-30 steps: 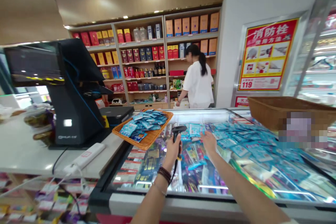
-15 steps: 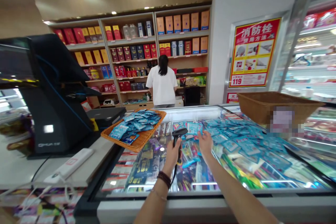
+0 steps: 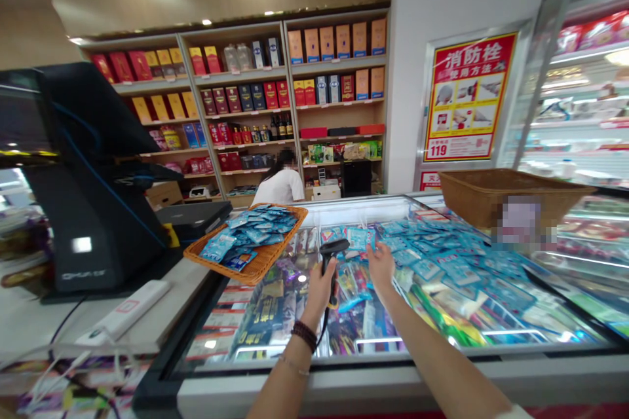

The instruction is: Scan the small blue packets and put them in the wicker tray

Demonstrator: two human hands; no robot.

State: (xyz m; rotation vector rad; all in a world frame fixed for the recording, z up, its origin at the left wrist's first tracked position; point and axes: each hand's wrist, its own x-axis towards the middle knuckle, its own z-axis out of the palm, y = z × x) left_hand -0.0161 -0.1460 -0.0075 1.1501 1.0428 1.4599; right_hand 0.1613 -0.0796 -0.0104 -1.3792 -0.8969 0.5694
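1. My left hand (image 3: 319, 291) is clamped around the handle of a black barcode scanner (image 3: 334, 247), with its head pointing toward the far side and its cord hanging down past my wrist.
2. My right hand (image 3: 381, 268) is open, its fingers apart, just beside the scanner and low over the far part of the glass-topped freezer (image 3: 314, 366). I cannot tell whether it touches anything.
3. Blue sachets (image 3: 442, 255) lie in a loose spread across the right of the freezer lid, reaching close to my right hand. More fill a shallow wicker tray (image 3: 260, 263) at the freezer's left edge, near my left hand.
4. A beaded bracelet (image 3: 304, 335) and a thin chain sit on my left wrist.
5. A wicker basket (image 3: 511, 193) stands on the far right of the freezer.
6. On the counter to my left are a black till terminal (image 3: 98, 209) and a white power strip (image 3: 122, 309).
7. At the far side, a co-worker (image 3: 278, 186) in a white shirt shows beyond the tray, before shelves (image 3: 236, 78) of boxed and bottled goods. A red and yellow poster (image 3: 466, 98) hangs on the wall to the right.
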